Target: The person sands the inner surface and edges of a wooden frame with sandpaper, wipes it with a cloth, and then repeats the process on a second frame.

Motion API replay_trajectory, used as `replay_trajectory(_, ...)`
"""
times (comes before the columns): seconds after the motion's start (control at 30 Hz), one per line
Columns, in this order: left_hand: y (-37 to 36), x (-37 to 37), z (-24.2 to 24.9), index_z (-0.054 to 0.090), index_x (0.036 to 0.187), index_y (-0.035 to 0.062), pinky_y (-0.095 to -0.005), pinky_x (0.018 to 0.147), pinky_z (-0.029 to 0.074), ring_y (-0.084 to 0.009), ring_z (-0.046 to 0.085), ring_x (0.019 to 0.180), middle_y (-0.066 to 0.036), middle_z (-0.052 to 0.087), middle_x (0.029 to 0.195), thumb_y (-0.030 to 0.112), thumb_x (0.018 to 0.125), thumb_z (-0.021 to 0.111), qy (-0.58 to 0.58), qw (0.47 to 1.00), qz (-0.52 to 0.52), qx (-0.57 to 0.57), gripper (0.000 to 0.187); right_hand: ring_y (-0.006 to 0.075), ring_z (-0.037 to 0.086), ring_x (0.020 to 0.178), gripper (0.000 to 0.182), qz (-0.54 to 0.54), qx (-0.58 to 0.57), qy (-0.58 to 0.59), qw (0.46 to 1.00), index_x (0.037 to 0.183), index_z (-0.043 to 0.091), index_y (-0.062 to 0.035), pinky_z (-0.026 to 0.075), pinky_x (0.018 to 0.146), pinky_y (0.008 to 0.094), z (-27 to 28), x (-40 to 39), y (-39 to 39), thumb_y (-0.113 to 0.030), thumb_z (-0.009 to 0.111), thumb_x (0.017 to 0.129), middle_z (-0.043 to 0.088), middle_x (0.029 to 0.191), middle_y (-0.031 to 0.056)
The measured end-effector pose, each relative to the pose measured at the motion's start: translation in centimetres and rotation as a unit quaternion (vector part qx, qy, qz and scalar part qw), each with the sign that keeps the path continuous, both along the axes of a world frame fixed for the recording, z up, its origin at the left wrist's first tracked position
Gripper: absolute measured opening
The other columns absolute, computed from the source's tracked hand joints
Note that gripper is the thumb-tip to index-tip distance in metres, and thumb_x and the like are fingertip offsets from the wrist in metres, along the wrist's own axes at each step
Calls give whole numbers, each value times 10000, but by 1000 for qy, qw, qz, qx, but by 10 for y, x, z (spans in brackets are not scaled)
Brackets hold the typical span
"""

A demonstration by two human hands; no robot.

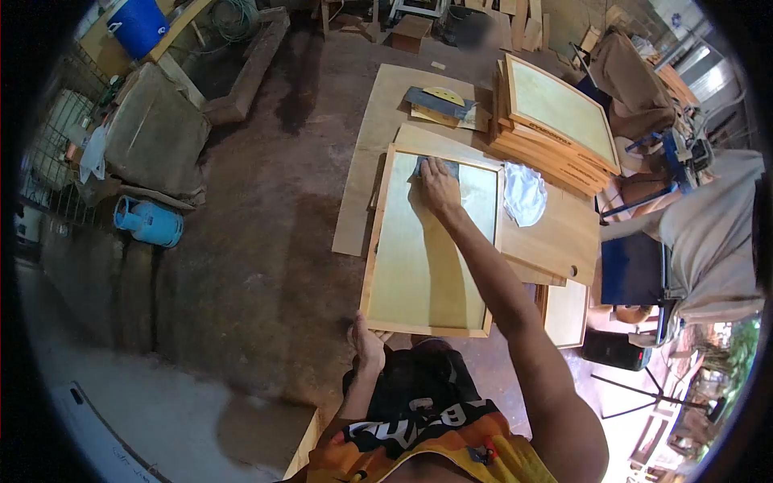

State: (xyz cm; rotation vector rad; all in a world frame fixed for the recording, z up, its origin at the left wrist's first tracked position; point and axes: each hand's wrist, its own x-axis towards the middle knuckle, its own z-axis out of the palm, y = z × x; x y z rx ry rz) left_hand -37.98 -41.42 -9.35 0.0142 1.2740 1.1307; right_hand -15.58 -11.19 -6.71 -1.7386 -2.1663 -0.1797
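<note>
Left hand (369,346) clasping panel (407,262) corner, right hand (440,188) flat on sheet (453,169), roomy floor (250,266) leftward

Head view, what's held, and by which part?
The left hand holds the framed panel at its near left corner; the right hand presses a dark sheet.

Wooden boards (555,241) support a framed panel (419,245), stacked frames (557,121), white cloth (525,196).

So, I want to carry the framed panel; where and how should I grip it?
Probably at both near corners of the framed panel, coming from the person's side: that end appears to jut past the boards underneath, leaving the straight wooden rim graspable. The left hand is at one such corner.
</note>
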Motion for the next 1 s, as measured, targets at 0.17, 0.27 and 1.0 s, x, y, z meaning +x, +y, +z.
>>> replay_trajectory(0.17, -10, -2, -5, 383, 1369, 39, -504, 971, 483, -341, 506, 1237, -185, 466, 1352, 552, 975, 459, -11, 1000, -2, 2, 651, 388, 478, 1288, 483, 40, -6, -37, 998, 1340, 449, 44, 374, 1095, 480, -25, -30, -139, -121, 523, 891, 499, 1375, 250)
replay_trajectory(0.27, 8, -13, -29, 381, 1389, 62, -492, 962, 487, -332, 516, 1218, -167, 477, 1345, 548, 970, 476, 11, 998, -49, 36, 648, 385, 474, 1293, 475, 59, -58, -86, 993, 1360, 451, 19, 393, 1084, 478, -9, -26, -217, -26, 462, 888, 489, 1389, 243)
replay_trajectory(1.0, 33, -17, 45, 308, 1394, -12, -459, 913, 535, -306, 561, 1157, -186, 461, 1351, 555, 953, 516, 99, 995, 4, -18, 748, 373, 544, 1174, 415, -29, 48, 82, 995, 1239, 559, -41, 468, 963, 434, 47, 60, -103, 14, 497, 832, 598, 1236, 199)
